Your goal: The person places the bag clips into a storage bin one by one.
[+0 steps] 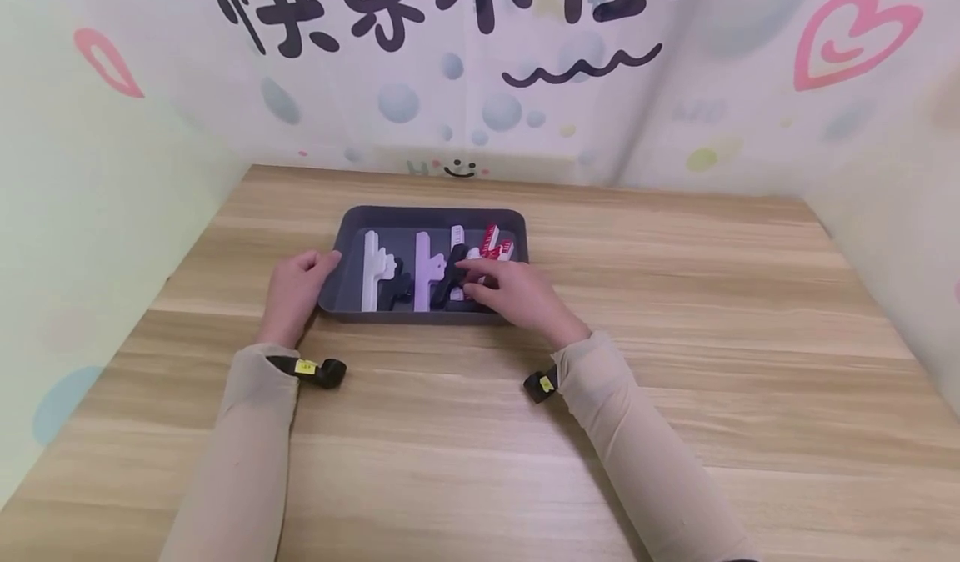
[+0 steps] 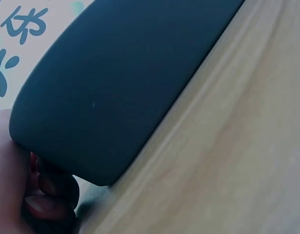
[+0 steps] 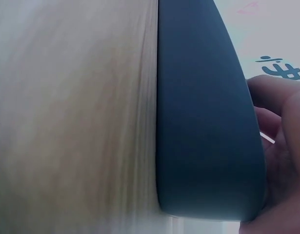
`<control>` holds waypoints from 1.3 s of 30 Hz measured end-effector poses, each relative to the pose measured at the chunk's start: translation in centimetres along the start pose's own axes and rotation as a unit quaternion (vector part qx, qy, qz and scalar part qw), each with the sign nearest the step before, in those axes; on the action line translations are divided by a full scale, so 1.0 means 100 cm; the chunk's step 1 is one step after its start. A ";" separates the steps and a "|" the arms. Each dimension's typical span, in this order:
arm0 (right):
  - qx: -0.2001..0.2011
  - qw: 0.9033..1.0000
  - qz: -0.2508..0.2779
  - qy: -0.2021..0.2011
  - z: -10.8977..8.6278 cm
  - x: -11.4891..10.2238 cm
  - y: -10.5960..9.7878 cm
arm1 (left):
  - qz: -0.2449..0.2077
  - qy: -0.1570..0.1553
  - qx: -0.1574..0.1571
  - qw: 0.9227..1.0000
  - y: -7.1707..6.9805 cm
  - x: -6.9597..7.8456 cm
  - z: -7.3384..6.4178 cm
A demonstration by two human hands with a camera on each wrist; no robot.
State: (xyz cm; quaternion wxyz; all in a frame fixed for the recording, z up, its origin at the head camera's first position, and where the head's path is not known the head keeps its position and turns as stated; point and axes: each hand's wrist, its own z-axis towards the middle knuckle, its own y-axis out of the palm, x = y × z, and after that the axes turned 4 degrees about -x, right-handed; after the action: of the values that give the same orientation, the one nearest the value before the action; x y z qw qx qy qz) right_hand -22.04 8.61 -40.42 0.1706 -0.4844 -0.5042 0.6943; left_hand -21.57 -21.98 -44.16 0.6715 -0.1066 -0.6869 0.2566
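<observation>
A dark grey tray (image 1: 435, 318) holds several long-jawed clips. My left hand (image 1: 295, 288) grips the tray's left rim, thumb on top; the left wrist view shows curled fingers under that end. Over the tray's right part, my right hand (image 1: 517, 291) pinches a tilted black clip (image 1: 448, 278) between thumb and index finger. Left of it lie a purple clip (image 1: 422, 272), a dark clip (image 1: 402, 285) and a white clip (image 1: 371, 272). A pale clip (image 1: 457, 235) and red-and-white clips (image 1: 491, 240) lie to its right, partly covered by the hand. In the right wrist view the tray wall (image 3: 208, 126) hides the fingertips.
The tray stands on a wood-grain table (image 1: 435, 462), toward its back edge. Behind it hangs a printed white backdrop (image 1: 465, 78) with dark lettering. A black strap with a small camera sits at each wrist (image 1: 306, 368).
</observation>
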 end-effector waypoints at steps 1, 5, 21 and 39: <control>0.002 1.000 0.004 -0.002 0.000 0.000 0.000 | -0.001 0.001 0.001 1.000 0.000 0.000 0.000; 0.008 1.000 0.020 -0.004 0.000 0.001 0.000 | -0.003 0.002 0.001 1.000 0.000 -0.001 0.000; 0.016 1.000 0.012 -0.002 -0.001 0.001 0.002 | -0.010 -0.009 -0.005 1.000 0.001 -0.003 -0.001; 0.016 1.000 0.011 -0.003 -0.003 0.002 -0.001 | -0.008 -0.003 -0.003 1.000 0.001 0.003 -0.002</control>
State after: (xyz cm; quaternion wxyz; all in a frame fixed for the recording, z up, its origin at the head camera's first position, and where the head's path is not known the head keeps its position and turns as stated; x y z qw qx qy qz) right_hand -21.92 8.94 -40.47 0.1694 -0.4853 -0.4877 0.7056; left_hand -21.43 -21.72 -43.96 0.6708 -0.1020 -0.6908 0.2498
